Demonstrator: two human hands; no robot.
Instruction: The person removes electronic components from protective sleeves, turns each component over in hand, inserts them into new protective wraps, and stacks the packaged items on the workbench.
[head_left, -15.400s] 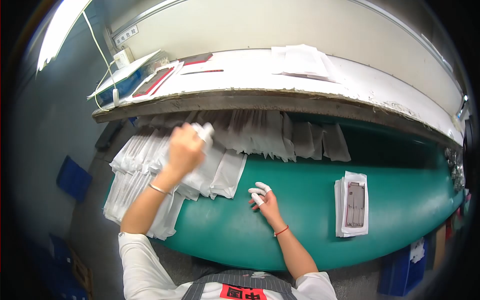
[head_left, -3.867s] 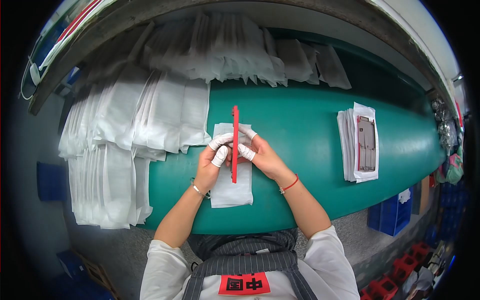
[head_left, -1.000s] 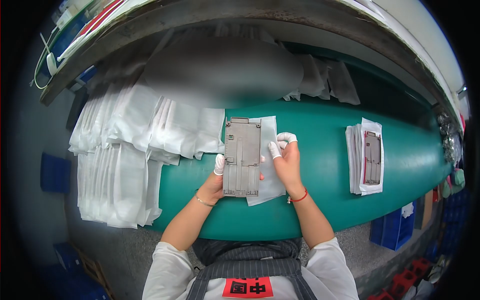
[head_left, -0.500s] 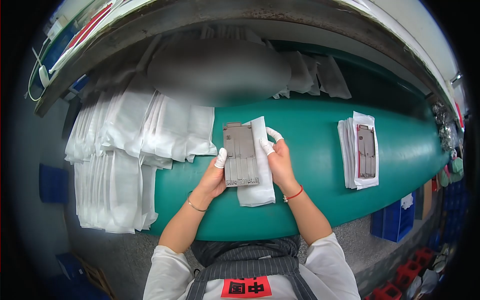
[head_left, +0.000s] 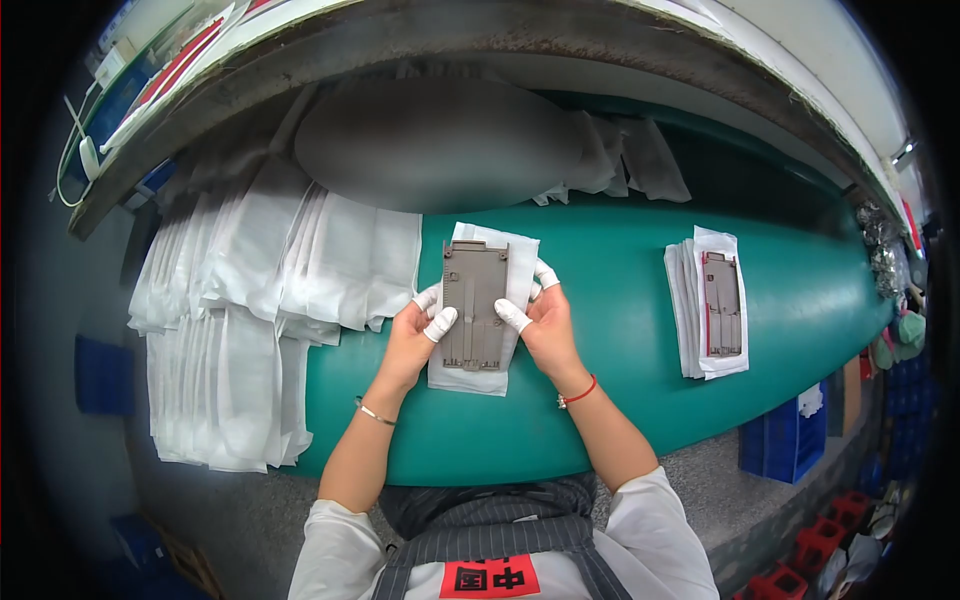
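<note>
A flat grey-brown plastic panel lies face up over a white sleeve, whose edges show around it. My left hand, with white covers on its fingers, grips the panel's left edge, thumb on top. On the right edge, the thumb of my right hand presses the panel, its other fingers behind the sleeve. Further right, a similar panel with a red edge rests on a small stack of white sleeves.
Rows of filled white sleeves cover the left of the green table. A shelf edge spans above. Blue bins stand at the lower right, with red objects beyond. A blurred oval hides part of the back.
The white sleeve has shifted left behind the panel. My right hand has closed on the panel's right edge, where half a second ago it touched only the sleeve.
</note>
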